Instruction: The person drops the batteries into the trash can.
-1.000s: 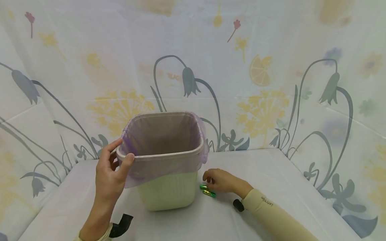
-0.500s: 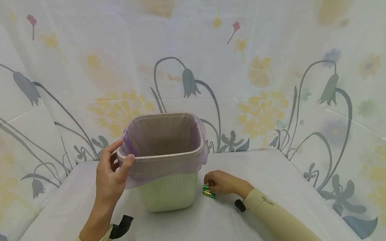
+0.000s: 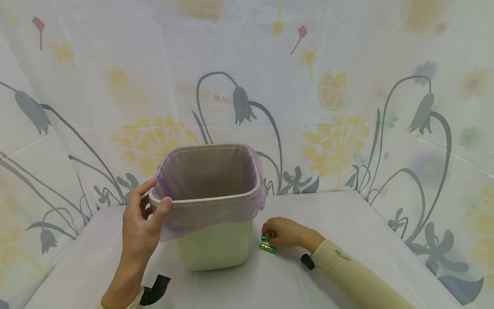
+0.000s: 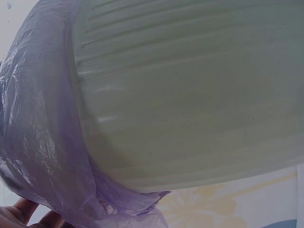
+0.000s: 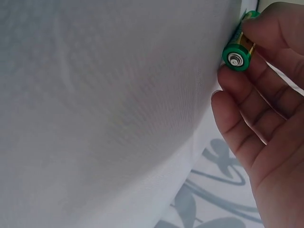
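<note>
My left hand (image 3: 140,231) grips the near left corner of a pale green trash bin (image 3: 216,246), thumb outside the rim. A thin purple bin liner (image 3: 216,213) is folded over the rim; the left wrist view shows it bunched against the bin's ribbed wall, with fingertips (image 4: 23,209) behind it. To the bin's right, my right hand (image 3: 288,232) pinches a green and gold battery (image 5: 238,50) between thumb and fingers, its terminal end facing the wrist camera. A second battery (image 3: 267,248) lies on the table just in front, apart from that hand.
A white cloth covers the table (image 3: 328,219). Behind and at both sides hangs a flower-printed curtain (image 3: 285,98), close to the back of the bin. Black straps sit at both wrists, the right one (image 3: 307,262) near the tabletop.
The battery at my right fingers has moved slightly right and away from the other one, widening the gap between them. My right hand shifted a little right; the left hand and bin stayed put.
</note>
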### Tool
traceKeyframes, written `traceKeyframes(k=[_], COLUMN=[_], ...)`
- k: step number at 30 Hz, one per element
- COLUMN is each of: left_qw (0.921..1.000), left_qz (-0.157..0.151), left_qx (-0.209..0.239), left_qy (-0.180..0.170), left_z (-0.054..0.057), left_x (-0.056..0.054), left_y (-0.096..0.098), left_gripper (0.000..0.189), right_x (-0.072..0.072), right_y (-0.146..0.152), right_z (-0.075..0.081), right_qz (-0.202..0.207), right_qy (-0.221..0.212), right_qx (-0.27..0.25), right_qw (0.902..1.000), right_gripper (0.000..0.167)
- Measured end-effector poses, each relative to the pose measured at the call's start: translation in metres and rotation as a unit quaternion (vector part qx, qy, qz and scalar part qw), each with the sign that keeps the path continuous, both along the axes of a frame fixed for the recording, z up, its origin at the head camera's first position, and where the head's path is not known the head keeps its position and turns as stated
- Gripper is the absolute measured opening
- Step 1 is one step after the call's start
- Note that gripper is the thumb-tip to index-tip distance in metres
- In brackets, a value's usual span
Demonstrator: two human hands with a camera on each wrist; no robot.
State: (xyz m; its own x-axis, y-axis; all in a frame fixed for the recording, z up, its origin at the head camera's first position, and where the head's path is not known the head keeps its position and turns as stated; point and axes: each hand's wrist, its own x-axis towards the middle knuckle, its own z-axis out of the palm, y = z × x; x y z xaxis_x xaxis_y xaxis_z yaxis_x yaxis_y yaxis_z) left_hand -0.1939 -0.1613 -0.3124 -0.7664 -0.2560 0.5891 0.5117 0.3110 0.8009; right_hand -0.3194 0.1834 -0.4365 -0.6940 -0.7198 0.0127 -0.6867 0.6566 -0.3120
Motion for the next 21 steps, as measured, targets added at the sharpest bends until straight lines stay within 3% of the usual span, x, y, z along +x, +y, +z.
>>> traceKeyframes(k=[6,10,21], left_qw=[1.0,1.0,1.0], left_qz=[-0.001,-0.001,-0.002], left_qx=[0.0,-0.001,0.001], left_qy=[-0.002,-0.004,-0.006], left_z=[0.0,0.0,0.001], left_x=[0.0,0.001,0.001], left_y=[0.0,0.0,0.0], left_gripper=[0.051,0.051,0.051], right_x=[0.0,-0.001,0.001], right_y=[0.004,0.01,0.02], right_z=[0.004,0.016,0.094], right_qz=[0.0,0.001,0.007], right_qy=[0.023,0.044,0.111], right_qx=[0.004,0.0,-0.02], right_qw=[0.9997,0.999,0.9936], right_gripper=[0.017,0.016,0.018])
